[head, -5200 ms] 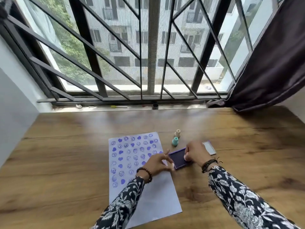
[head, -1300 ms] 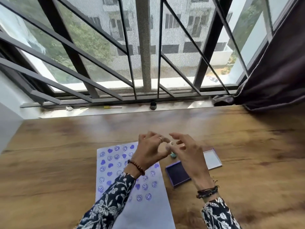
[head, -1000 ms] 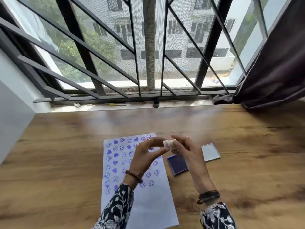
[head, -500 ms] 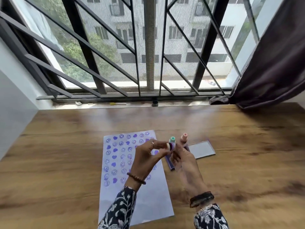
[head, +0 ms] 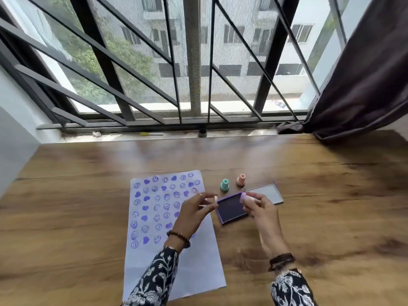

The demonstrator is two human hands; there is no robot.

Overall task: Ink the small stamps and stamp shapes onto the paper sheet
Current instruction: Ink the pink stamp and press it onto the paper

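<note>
- I see the right hand [head: 261, 209] pinching a lilac stamp [head: 247, 197] over the ink pad's [head: 231, 208] right edge.
- The left hand [head: 194, 212] pinches a small cap [head: 215, 199] just left of the pad, above the paper [head: 192, 268].
- Teal stamp [head: 224, 185] and pink stamp [head: 241, 180] stand behind the pad; open table [head: 331, 195] lies to the right.

Sleeves [head: 154, 281] cut off below

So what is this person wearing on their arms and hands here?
Both arms have dark long sleeves with a white floral print, ending short of the wrists. The left hand has a ring on one finger and a brown beaded bracelet at the wrist. The right hand shows no ring; its wrist carries dark stacked bracelets.
</note>
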